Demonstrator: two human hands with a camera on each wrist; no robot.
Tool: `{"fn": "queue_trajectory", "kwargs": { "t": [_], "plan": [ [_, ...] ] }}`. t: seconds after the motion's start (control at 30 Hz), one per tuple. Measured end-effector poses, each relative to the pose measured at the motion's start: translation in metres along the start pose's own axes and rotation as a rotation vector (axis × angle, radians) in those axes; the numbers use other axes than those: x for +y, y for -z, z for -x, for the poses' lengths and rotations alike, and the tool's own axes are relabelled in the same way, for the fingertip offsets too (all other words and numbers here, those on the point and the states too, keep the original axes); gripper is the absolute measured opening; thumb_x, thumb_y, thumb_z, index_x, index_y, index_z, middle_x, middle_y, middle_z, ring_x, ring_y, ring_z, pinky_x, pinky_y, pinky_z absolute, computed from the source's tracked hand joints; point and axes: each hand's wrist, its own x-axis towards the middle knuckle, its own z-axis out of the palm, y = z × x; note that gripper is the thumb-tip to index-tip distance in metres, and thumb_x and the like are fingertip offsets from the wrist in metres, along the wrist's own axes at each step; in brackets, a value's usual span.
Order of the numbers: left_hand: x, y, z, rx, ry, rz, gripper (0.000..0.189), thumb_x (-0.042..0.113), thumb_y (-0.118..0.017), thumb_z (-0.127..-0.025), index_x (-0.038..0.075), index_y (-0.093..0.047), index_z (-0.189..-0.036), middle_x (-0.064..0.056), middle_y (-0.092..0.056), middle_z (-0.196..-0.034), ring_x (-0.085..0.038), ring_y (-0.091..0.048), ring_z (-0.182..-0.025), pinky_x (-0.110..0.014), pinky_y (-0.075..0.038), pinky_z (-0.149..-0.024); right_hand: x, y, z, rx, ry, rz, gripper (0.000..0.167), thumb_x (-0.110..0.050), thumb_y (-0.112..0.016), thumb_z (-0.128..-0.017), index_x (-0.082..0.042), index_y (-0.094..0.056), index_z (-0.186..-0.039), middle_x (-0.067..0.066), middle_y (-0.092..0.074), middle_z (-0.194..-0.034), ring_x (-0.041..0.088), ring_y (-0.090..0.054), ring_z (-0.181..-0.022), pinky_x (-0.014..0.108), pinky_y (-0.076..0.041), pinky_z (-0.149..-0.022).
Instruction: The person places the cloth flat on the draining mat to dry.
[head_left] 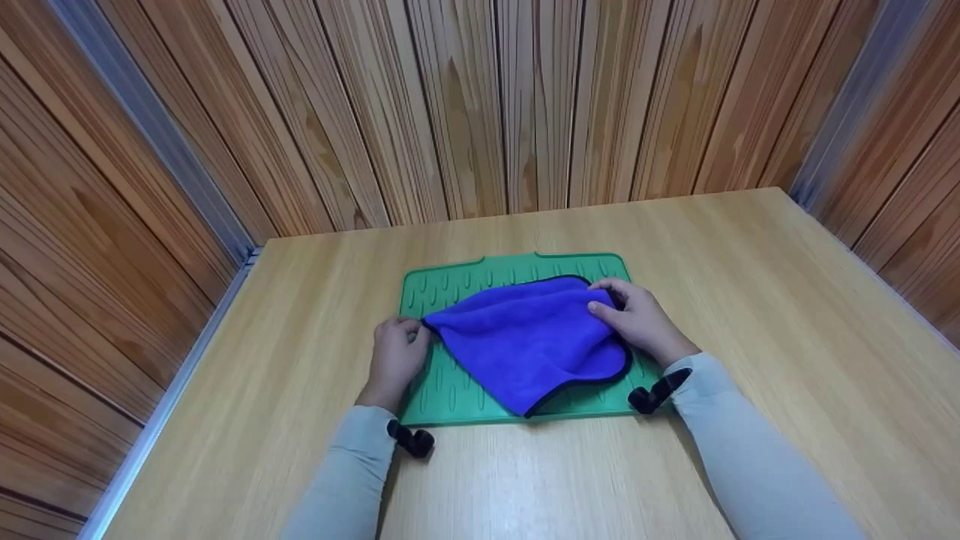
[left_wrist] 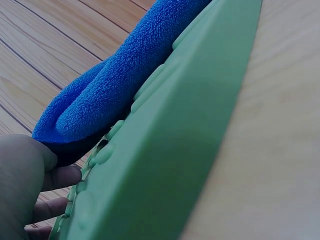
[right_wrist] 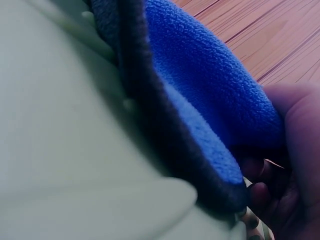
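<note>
A blue cloth with a dark edge (head_left: pixel 525 337) lies partly folded over a green ridged mat (head_left: pixel 457 397). At its left corner, my left hand (head_left: pixel 395 356) pinches the dark border between thumb and finger; the left wrist view shows that hand (left_wrist: pixel 22 175) by the rolled cloth (left_wrist: pixel 110 95), low over the mat (left_wrist: pixel 150 150). My right hand (head_left: pixel 641 319) grips the cloth's upper right side, thumb on top. In the right wrist view its thumb and curled fingers close on the cloth (right_wrist: pixel 215 85), while the lower fingers are in shadow.
Under the mat is a light wooden table (head_left: pixel 315 300). Wood-plank walls (head_left: pixel 480 112) rise behind it and at both sides, with grey metal posts (head_left: pixel 165 127) in the corners. Each sleeve cuff carries a small black device (head_left: pixel 415 442).
</note>
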Motion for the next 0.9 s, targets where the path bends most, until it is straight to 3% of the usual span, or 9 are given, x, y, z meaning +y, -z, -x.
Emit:
{"fn": "queue_trajectory", "kwargs": {
  "t": [0.13,0.43,0.77,0.9],
  "plan": [
    [0.001,0.0,0.001,-0.002,0.002,0.007,0.027,0.013,-0.057,-0.096,0.005,-0.073,-0.076,-0.017,-0.065,-0.111,-0.04,-0.05,-0.119,-0.05,-0.041,-0.102,0.0,0.001,0.0,-0.025,0.001,-0.007,0.03,-0.023,-0.068,-0.099,-0.009,-0.064,-0.125,0.013,-0.064,-0.125,0.029,-0.055,-0.117,0.044,-0.039,-0.102],
    [0.008,-0.003,0.004,-0.019,-0.001,-0.043,0.026,0.017,-0.06,-0.095,0.003,-0.071,-0.076,-0.023,-0.061,-0.12,-0.044,-0.046,-0.125,-0.053,-0.042,-0.103,-0.005,0.003,0.002,-0.162,-0.019,-0.072,0.045,-0.021,-0.069,-0.097,-0.011,-0.053,-0.138,0.015,-0.054,-0.138,0.032,-0.05,-0.125,0.048,-0.037,-0.105],
    [0.019,-0.011,0.009,-0.045,-0.014,-0.029,0.022,0.023,-0.063,-0.094,0.005,-0.076,-0.094,-0.02,-0.06,-0.128,-0.041,-0.042,-0.131,-0.054,-0.039,-0.107,-0.001,0.005,0.004,-0.237,0.015,-0.082,0.06,-0.019,-0.072,-0.094,-0.016,-0.044,-0.147,0.013,-0.037,-0.155,0.034,-0.033,-0.142,0.056,-0.023,-0.115],
    [0.022,-0.013,0.013,-0.048,-0.029,-0.024,0.026,0.026,-0.062,-0.096,0.005,-0.076,-0.099,-0.02,-0.059,-0.13,-0.041,-0.041,-0.132,-0.054,-0.037,-0.108,-0.002,0.005,0.004,-0.245,0.035,-0.077,0.065,-0.018,-0.076,-0.091,-0.017,-0.043,-0.148,0.012,-0.038,-0.155,0.033,-0.035,-0.142,0.055,-0.024,-0.114]
  ]
}}
